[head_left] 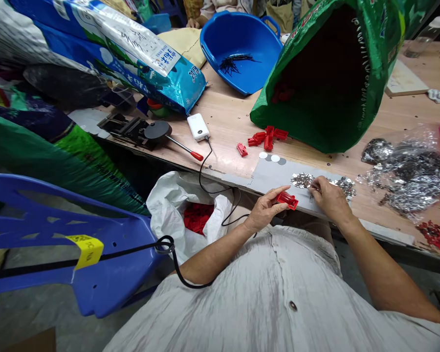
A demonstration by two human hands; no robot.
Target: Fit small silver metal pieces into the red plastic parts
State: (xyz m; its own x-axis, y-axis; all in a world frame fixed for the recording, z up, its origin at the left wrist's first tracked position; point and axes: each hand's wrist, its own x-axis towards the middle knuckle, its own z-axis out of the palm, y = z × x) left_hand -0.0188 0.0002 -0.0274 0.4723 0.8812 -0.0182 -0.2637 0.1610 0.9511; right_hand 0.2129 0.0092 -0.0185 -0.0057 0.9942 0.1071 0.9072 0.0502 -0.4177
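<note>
Between the thumb and fingers of my left hand (pixel 266 211) is a red plastic part (pixel 288 200), held over the table's front edge. My right hand (pixel 328 196) rests at small silvery metal pieces (pixel 302 180) on a grey board (pixel 266 175). Its fingers are pinched together, and whatever lies between them is too small to make out. More metal pieces (pixel 345 186) lie just right of that hand. Beyond the board, several red parts (pixel 268 138) are grouped on the wooden table (pixel 225 115).
A green sack (pixel 315 128) gapes open behind the red parts, beside a blue basin (pixel 247 80). At left are a lever tool (pixel 157 131) and a white power bank (pixel 198 127). Plastic bags (pixel 414 176) lie right; a white sack (pixel 165 205) stands below.
</note>
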